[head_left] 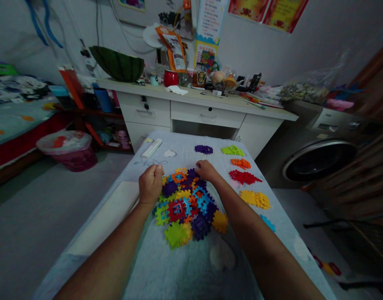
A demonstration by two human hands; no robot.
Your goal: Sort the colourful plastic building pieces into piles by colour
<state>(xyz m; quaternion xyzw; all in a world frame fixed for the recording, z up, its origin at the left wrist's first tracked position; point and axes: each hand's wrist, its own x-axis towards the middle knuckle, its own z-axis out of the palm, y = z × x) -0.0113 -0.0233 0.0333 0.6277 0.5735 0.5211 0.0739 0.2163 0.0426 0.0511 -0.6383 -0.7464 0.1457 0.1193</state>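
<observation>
A heap of coloured plastic interlocking blocks point(176, 209) with toothed edges lies on the cloth-covered table point(185, 271). It mixes red, green, blue, yellow, orange and purple pieces, some with window shapes. My left hand point(150, 184) is closed in a fist at the heap's left edge; whatever it holds is hidden. At the far right edge of the heap, my right hand point(206, 171) is closed with thumb and fingers together, beside purple pieces. I cannot make out what is in its fingers. A green block point(175, 234) and a yellow block point(220, 221) lie at the near side.
Sorted piles run along the far and right sides: purple point(204, 149), lime green point(233, 150), orange point(240, 163), red point(244, 177), yellow point(255, 199) and blue point(268, 223). A white remote-like bar point(151, 148) lies far left. Beyond stands a cluttered desk point(147, 109); a washing machine point(316, 146) is right.
</observation>
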